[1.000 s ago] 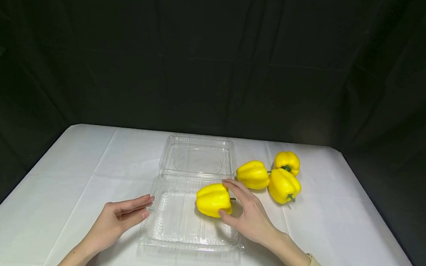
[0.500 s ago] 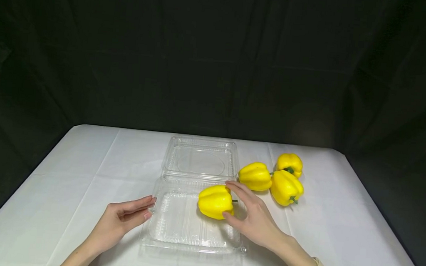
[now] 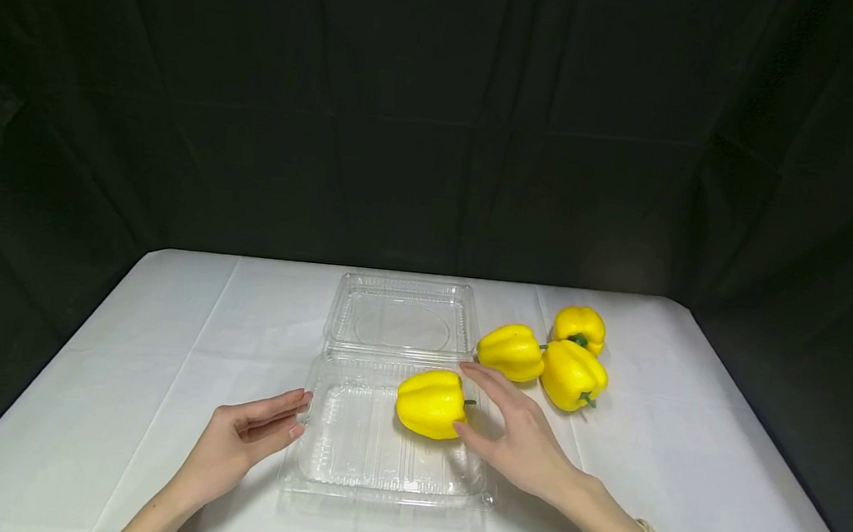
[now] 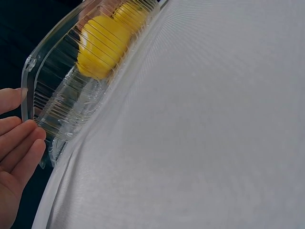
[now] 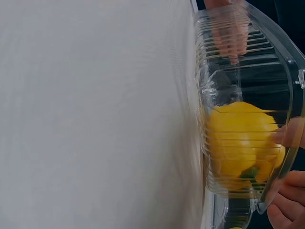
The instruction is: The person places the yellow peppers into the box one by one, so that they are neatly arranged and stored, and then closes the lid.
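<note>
A clear plastic clamshell container [image 3: 351, 460] lies unfolded on the table, its lid [image 3: 403, 318] flat on the far side. Inside the base, toward the right, one yellow bell pepper [image 3: 431, 404] rests on its side, green stem pointing right. My left hand [image 3: 243, 439] pinches the container's left rim, thumb and fingers on either side of it in the left wrist view. Over the right rim my right hand [image 3: 521, 440] is spread around the pepper's stem end, its fingers relaxed and a small gap showing beside the pepper.
Three more yellow peppers lie right of the container: one near the lid [image 3: 512, 352], one at the back [image 3: 579, 328] and one in front [image 3: 574, 376]. White cloth [image 3: 682, 453] covers the table. Black curtains [image 3: 438, 117] hang behind and at the sides.
My right hand has let go of the pepper and drawn slightly to the right. The pepper stays in the base, and the left hand keeps its place at the rim.
</note>
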`<state>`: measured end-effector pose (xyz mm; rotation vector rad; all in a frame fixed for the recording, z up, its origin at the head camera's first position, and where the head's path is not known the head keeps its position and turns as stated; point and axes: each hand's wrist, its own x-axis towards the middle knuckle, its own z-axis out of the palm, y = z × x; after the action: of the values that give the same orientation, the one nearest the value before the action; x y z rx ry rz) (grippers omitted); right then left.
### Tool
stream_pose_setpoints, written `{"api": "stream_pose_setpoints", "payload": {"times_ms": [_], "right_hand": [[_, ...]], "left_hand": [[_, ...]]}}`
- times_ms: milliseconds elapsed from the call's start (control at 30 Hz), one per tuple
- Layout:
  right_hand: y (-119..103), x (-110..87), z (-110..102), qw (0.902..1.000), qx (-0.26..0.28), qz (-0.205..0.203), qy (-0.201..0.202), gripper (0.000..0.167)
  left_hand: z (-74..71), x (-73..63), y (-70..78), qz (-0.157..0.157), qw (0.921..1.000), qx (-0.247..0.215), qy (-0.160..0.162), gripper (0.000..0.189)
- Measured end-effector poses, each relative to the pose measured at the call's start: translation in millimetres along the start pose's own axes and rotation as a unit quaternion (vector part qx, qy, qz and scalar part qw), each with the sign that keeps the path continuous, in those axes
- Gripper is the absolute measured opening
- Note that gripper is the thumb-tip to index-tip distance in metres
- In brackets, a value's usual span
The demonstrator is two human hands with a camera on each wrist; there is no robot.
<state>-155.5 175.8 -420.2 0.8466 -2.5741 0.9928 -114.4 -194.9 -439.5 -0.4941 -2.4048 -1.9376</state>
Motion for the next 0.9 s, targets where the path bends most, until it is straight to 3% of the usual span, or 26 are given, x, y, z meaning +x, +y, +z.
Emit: {"api": "stream_pose_setpoints", "payload": {"times_ms": [333,633,900], "right_hand": [[2,-4.9,-6,0.9996,0.003,0.028,0.009,0.066],[7,-9.8,-12,0.998,0.0,0.062,0.01,0.064],[9,-11.3,-15,0.9979,-0.004,0.06,0.021,0.062]], "left_hand": [[0.5,0.0,1.3,-0.023,0.9997,-0.001,0.003,0.047],[0.5,0.1,1.1,-0.018,0.9998,-0.006,0.002,0.047],[0.8,0.3,0.3,-0.018,0.9998,-0.006,0.005,0.047]]}}
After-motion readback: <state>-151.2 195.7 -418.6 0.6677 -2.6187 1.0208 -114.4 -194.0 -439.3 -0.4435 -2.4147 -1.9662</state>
